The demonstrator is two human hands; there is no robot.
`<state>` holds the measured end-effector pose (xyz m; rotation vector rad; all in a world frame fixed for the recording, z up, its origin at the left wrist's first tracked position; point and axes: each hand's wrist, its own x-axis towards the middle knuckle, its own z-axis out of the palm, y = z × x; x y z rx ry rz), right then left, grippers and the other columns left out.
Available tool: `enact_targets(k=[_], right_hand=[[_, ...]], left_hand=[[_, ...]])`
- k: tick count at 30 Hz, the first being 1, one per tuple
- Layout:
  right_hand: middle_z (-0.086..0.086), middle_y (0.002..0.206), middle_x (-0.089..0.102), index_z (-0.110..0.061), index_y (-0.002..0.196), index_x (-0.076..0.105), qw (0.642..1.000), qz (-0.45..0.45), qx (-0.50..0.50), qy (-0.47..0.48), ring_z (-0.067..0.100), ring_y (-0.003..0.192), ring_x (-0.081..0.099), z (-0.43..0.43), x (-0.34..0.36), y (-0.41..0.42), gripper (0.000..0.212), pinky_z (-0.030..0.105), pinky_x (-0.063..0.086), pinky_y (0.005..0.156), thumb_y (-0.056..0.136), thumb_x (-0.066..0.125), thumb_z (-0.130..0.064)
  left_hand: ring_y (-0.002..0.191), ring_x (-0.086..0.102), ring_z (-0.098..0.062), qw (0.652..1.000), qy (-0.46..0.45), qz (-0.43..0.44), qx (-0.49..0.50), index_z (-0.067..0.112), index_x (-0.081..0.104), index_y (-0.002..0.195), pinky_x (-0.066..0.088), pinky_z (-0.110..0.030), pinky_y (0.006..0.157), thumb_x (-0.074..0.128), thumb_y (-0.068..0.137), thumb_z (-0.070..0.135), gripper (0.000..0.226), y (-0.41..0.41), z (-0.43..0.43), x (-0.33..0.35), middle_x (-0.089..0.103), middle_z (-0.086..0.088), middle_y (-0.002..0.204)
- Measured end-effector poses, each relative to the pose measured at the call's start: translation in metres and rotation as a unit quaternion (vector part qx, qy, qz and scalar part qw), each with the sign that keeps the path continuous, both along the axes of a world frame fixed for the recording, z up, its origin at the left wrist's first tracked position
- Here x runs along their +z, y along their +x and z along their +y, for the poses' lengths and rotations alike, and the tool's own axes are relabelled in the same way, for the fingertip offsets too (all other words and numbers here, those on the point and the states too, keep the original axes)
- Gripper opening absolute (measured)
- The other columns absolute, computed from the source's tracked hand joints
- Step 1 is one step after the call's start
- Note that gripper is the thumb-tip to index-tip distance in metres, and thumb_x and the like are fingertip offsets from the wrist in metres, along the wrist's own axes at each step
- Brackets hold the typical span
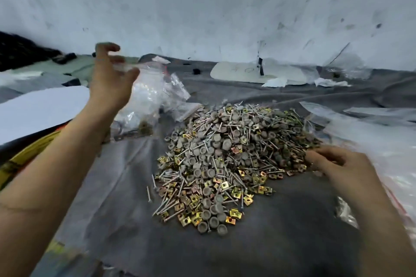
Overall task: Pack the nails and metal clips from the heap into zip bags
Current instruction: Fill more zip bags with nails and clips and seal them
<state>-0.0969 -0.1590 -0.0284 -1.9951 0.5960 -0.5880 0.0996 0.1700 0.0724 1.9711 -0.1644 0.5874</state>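
Filling a bag looks like the step in hand. The left hand (110, 81) is raised over the far left of the grey cloth (281, 243), forearm stretched forward and palm turned toward the camera. Its thumb and curled fingers pinch the top strip of a clear zip bag (155, 87) (blur softens the fingertips, so I judge that hold rather than see it sharply). The right hand (337, 165) sits low at the right edge of the heap (220, 159), fingers bent down among the nails (167, 208) and yellow clips (234, 212); I cannot tell whether it has caught any. The heap lies mid-cloth, near the bag but not touching it. The next move calls for a small pinch of pieces lifted clear, carried left and dropped into the bag's mouth, which the left hand would need to hold open.
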Motion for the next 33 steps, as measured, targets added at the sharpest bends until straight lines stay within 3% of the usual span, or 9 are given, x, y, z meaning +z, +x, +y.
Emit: enact_targets(k=[2, 5, 7, 10, 14, 16, 19, 27, 33], right_hand=[[-0.013, 0.078, 0.066, -0.029, 0.069, 0.067, 1.000, -0.004, -0.030, 0.000, 0.007, 0.076, 0.059, -0.007, -0.003, -0.001, 0.014, 0.032, 0.041, 0.071, 0.081, 0.074, -0.028], [-0.005, 0.091, 0.065, -0.020, 0.079, 0.071, 0.996, 0.022, -0.073, -0.036, 0.012, 0.081, 0.057, -0.015, -0.012, 0.004, 0.008, 0.030, 0.037, 0.076, 0.082, 0.074, -0.027], [0.007, 0.116, 0.061, -0.011, 0.090, 0.075, 0.992, 0.072, -0.085, -0.066, 0.023, 0.100, 0.056, -0.021, -0.022, 0.009, 0.017, 0.031, 0.038, 0.084, 0.083, 0.072, -0.026], [0.013, 0.131, 0.055, -0.010, 0.096, 0.075, 0.986, 0.108, -0.103, -0.073, 0.030, 0.114, 0.053, -0.030, -0.029, 0.013, 0.022, 0.035, 0.038, 0.092, 0.084, 0.071, -0.028], [0.006, 0.141, 0.049, -0.023, 0.100, 0.075, 0.966, 0.176, -0.136, -0.128, 0.033, 0.129, 0.038, -0.040, -0.033, 0.017, 0.025, 0.033, 0.028, 0.101, 0.085, 0.067, -0.041], [0.002, 0.142, 0.049, -0.029, 0.106, 0.072, 0.953, 0.227, -0.129, -0.151, 0.033, 0.131, 0.036, -0.043, -0.037, 0.017, 0.027, 0.037, 0.031, 0.104, 0.087, 0.063, -0.046], [0.005, 0.126, 0.063, -0.022, 0.114, 0.070, 0.964, 0.219, -0.104, -0.111, 0.031, 0.119, 0.052, -0.048, -0.040, 0.018, 0.028, 0.040, 0.042, 0.098, 0.091, 0.061, -0.035], [0.002, 0.112, 0.067, -0.021, 0.099, 0.071, 0.975, 0.198, -0.097, -0.037, 0.025, 0.107, 0.058, -0.046, -0.037, 0.012, 0.020, 0.036, 0.045, 0.090, 0.084, 0.069, -0.035], [0.002, 0.138, 0.054, -0.012, 0.125, 0.064, 0.984, 0.155, -0.089, 0.007, 0.024, 0.125, 0.049, -0.038, -0.037, 0.009, 0.038, 0.033, 0.036, 0.099, 0.090, 0.063, -0.029]], left_hand=[[0.121, 0.047, -0.031, 0.993, 0.087, -0.013, 0.075, 0.019, 0.032, 0.141, 0.039, -0.041, 0.105, 0.065, 0.088, 0.012, 0.063, 0.001, -0.007, -0.006, 0.039, -0.018, 0.138], [0.132, 0.036, -0.025, 0.996, 0.061, -0.059, 0.000, 0.021, 0.028, 0.146, 0.029, -0.036, 0.110, 0.062, 0.089, 0.011, 0.067, -0.032, -0.054, -0.024, 0.033, -0.011, 0.146], [0.127, 0.042, -0.015, 0.994, 0.034, -0.050, -0.096, 0.025, 0.032, 0.143, 0.036, -0.034, 0.107, 0.062, 0.090, 0.013, 0.062, -0.064, -0.099, -0.042, 0.041, 0.002, 0.139], [0.106, 0.057, -0.002, 0.972, -0.038, -0.024, -0.232, 0.026, 0.045, 0.135, 0.047, -0.016, 0.089, 0.060, 0.092, 0.010, 0.048, -0.108, -0.154, -0.069, 0.059, 0.015, 0.114], [0.081, 0.068, -0.007, 0.937, -0.070, -0.007, -0.343, 0.030, 0.054, 0.122, 0.054, -0.021, 0.073, 0.054, 0.093, -0.004, 0.044, -0.137, -0.179, -0.110, 0.071, 0.006, 0.087], [0.078, 0.069, -0.012, 0.933, -0.093, 0.007, -0.349, 0.032, 0.055, 0.118, 0.056, -0.029, 0.075, 0.053, 0.093, -0.005, 0.046, -0.142, -0.180, -0.124, 0.071, 0.005, 0.084], [0.073, 0.068, -0.014, 0.930, -0.165, 0.033, -0.326, 0.028, 0.059, 0.115, 0.057, -0.029, 0.072, 0.051, 0.094, -0.005, 0.040, -0.141, -0.178, -0.132, 0.071, 0.003, 0.083], [0.073, 0.067, -0.013, 0.926, -0.179, 0.055, -0.327, 0.027, 0.061, 0.108, 0.056, -0.024, 0.069, 0.049, 0.094, -0.006, 0.037, -0.141, -0.165, -0.132, 0.070, 0.003, 0.084], [0.067, 0.068, -0.013, 0.924, -0.143, 0.028, -0.353, 0.027, 0.063, 0.105, 0.055, -0.025, 0.067, 0.049, 0.090, 0.008, 0.028, -0.152, -0.166, -0.132, 0.069, 0.004, 0.081]])
